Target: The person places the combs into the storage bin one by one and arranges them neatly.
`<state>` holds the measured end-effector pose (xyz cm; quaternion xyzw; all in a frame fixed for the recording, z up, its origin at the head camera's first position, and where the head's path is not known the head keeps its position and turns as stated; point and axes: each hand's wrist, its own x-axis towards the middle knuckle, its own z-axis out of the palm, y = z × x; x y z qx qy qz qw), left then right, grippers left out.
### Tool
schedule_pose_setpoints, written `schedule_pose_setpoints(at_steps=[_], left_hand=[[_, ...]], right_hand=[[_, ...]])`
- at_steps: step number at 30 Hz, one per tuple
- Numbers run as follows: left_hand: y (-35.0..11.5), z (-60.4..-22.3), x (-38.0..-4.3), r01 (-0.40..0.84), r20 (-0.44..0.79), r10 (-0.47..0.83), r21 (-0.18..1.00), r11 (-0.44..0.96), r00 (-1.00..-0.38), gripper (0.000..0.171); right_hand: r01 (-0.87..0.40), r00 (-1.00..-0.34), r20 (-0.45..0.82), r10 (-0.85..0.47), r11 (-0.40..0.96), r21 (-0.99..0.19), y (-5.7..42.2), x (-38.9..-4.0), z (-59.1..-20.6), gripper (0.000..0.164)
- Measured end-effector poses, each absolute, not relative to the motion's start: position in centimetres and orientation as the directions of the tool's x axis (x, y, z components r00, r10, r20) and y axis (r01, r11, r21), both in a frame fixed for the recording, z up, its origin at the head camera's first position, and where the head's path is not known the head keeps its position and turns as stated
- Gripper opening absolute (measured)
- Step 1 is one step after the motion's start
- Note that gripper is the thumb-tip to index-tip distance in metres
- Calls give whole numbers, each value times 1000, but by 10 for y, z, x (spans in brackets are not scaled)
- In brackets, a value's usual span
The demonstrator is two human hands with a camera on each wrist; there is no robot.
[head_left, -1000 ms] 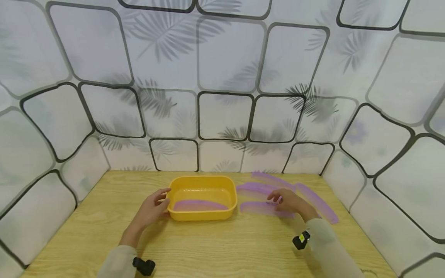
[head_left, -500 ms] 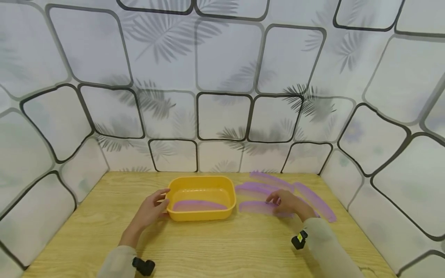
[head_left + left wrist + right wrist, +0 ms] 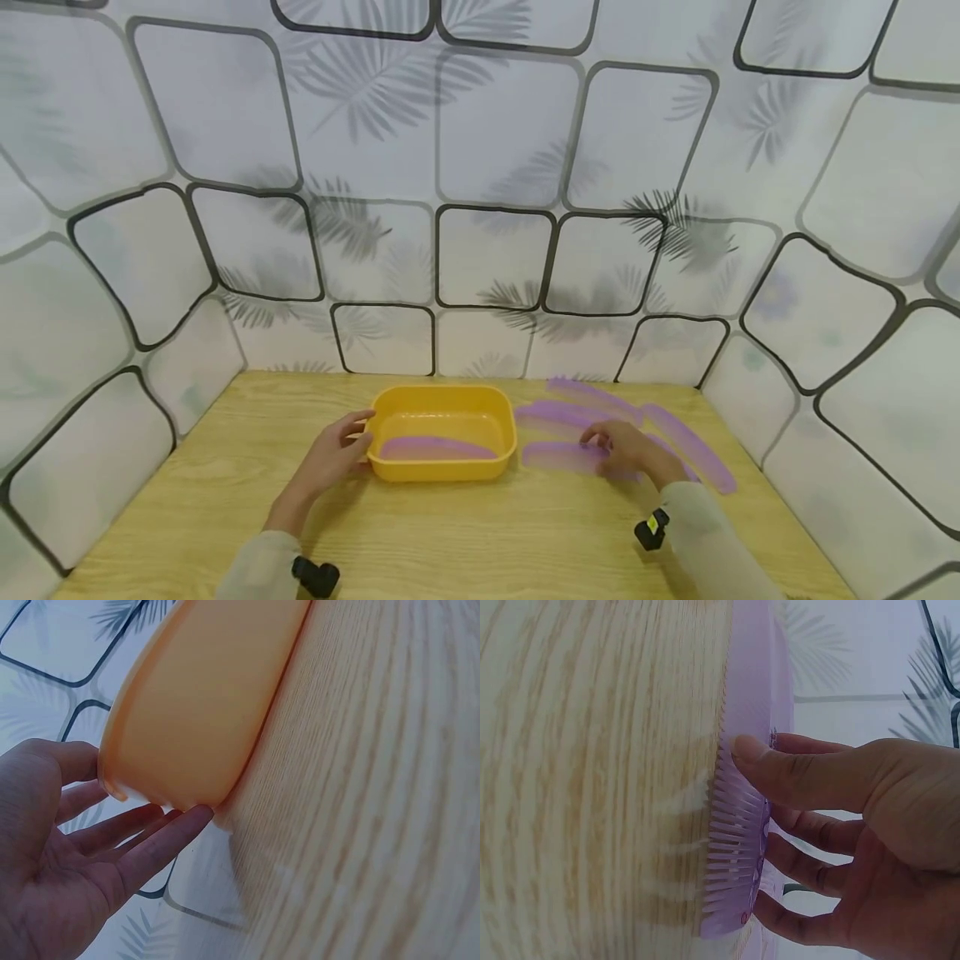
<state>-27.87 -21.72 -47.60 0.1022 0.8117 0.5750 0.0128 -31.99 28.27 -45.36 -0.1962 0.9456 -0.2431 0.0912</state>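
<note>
A purple translucent comb [image 3: 551, 455] lies on the wooden table, right of a yellow tub [image 3: 442, 476]. My right hand [image 3: 626, 447] pinches this comb near its right end. In the right wrist view, the thumb is on the toothed face of the comb [image 3: 739, 855] and the fingers are along its back edge. My left hand [image 3: 333, 450] rests at the tub's left end. Its fairly straight fingers [image 3: 150, 851] touch the tub's outer wall, while another digit is at the rim. Inside the tub lies another purple comb [image 3: 435, 450].
Several more purple combs lie behind and right of my right hand, among them one slanting at the right [image 3: 693, 450] and one near the back wall [image 3: 592, 395]. Patterned walls [image 3: 495, 258] enclose the wooden table [image 3: 480, 542] at the back and sides.
The whole head view has shifted slightly. My right hand stays at the same comb, its fingers a little closer around it. My left hand and the tub keep their places.
</note>
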Motion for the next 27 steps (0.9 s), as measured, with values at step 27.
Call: schedule_pose_setpoints(at_steps=[27], left_hand=[[-216, -472, -276, 173, 115, 190, 930, 325, -975, 51]], right_hand=[[-372, -878, -83, -472, 780, -504, 277, -319, -450, 39]])
